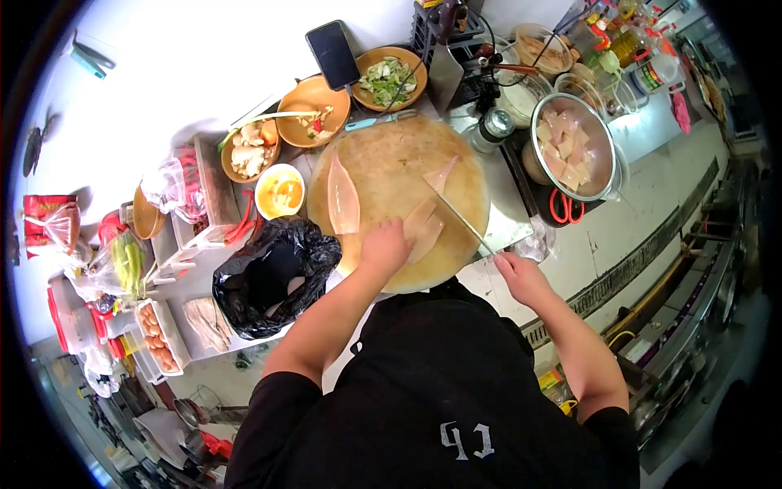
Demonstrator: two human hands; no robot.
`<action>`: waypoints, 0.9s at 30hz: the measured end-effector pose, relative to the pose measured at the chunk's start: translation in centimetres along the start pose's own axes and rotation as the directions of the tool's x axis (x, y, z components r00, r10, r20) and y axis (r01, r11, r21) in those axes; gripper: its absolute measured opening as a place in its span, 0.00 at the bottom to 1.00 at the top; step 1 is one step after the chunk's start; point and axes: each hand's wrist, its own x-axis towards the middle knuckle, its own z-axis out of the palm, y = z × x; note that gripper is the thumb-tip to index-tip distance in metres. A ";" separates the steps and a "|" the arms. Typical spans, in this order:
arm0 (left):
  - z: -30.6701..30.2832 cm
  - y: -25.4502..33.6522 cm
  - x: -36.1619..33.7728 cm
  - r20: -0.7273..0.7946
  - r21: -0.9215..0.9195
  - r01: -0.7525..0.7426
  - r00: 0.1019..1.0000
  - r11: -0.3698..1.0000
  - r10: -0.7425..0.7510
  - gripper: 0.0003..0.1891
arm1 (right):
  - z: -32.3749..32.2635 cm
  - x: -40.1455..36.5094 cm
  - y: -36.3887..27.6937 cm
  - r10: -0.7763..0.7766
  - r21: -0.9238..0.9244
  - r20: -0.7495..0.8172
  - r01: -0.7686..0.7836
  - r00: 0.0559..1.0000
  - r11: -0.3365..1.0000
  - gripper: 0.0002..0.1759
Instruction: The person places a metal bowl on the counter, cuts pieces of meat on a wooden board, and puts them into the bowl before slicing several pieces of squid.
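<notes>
A large round chopping board lies in front of me. My right hand grips the handle end of a long knife, seen nearly edge-on, its blade slanting over the board. Under the curled fingers of my left hand rests a pale pink, flat piece of squid, pressed against the wood. Beyond the blade is a small pointed squid piece. A longer whole squid piece lies apart at the board's left. Cut pale squares fill a metal bowl at right.
A black-lined bin stands left of the board. Behind it are bowls of chopped greens, ginger and yellow liquid. A phone leans at the back. Red-handled scissors lie below the metal bowl; a jar stands nearby.
</notes>
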 end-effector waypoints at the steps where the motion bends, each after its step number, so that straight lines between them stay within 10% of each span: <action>1: 0.3 -0.2 0.0 -0.001 -0.001 0.002 1.000 1.000 -0.002 0.18 | 0.5 0.6 0.1 -0.056 -0.033 -0.011 0.056 0.998 0.998 0.25; 3: 1.3 -0.8 0.1 -0.207 -0.020 -0.303 0.934 0.953 0.293 0.17 | 0.9 1.0 -0.3 -0.114 -0.068 -0.020 0.113 0.993 0.991 0.25; 12: 2.5 -0.4 -0.1 -0.303 0.041 -0.470 0.835 0.882 0.459 0.20 | 0.6 -0.4 -1.8 -0.144 -0.079 0.106 0.152 0.984 0.985 0.24; 25: 4.5 -1.6 -0.1 -0.320 -0.023 -0.503 0.822 0.864 0.470 0.22 | 3.9 3.8 -4.9 -0.147 -0.186 0.169 0.178 0.975 0.966 0.27; 27: 5.1 -1.9 -0.3 -0.332 -0.294 -0.411 0.891 0.863 0.311 0.23 | 3.6 3.8 -5.3 -0.192 -0.106 0.119 0.205 0.974 0.973 0.26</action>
